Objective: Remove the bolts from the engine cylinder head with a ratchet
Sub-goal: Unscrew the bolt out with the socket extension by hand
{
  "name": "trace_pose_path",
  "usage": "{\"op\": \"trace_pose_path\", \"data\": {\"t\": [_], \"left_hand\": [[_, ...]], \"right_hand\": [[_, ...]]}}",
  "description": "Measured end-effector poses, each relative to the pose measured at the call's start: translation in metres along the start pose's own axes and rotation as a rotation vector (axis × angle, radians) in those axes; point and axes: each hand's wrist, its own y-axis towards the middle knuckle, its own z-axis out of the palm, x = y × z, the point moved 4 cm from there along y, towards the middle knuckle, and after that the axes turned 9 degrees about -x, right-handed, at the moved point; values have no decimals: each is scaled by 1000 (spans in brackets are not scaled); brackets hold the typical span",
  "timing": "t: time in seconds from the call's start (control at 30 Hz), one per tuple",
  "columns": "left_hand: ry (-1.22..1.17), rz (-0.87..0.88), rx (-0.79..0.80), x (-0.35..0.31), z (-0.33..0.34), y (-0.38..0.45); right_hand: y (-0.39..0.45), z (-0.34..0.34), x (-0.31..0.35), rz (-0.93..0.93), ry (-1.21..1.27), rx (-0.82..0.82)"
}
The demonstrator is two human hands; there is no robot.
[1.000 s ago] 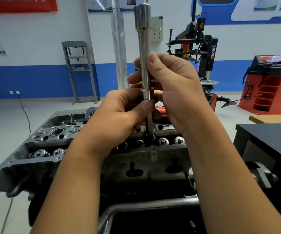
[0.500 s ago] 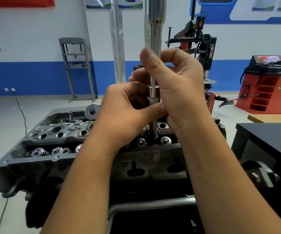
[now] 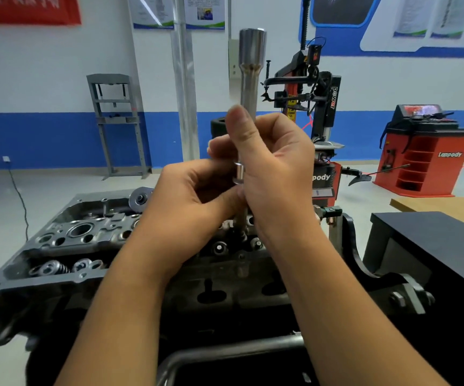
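Cylinder head point(image 3: 91, 240) half-hidden by forearms, left hand point(image 3: 194, 196) and right hand point(image 3: 275, 168) gripping upright extension bar point(image 3: 248, 79), bolt unseen.

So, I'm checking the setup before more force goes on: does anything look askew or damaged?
Nothing stands out. The socket extension stands upright over the cylinder head, with the left hand and right hand both gripping it.

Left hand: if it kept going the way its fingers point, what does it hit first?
The left hand points rightward, its fingers curled round the upright extension bar. Just past the bar sits the right hand, gripping the same bar, so it would likely meet that hand almost at once. Depth between them is unclear.
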Motion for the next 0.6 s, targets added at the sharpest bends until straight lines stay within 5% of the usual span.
{"op": "trace_pose_path", "data": {"t": [0.1,0.33,0.5,0.6], "left_hand": [[-73,-69,88,2,2,-2],[27,10,-99,0,-3,0],[-110,-86,78,7,0,-1],[-40,-25,39,3,0,-1]], "right_hand": [[0,2,-2,-25,-41,41],[-2,-1,-9,11,-44,42],[1,-3,-7,-16,-28,13],[1,-4,-6,-49,-41,11]]}}
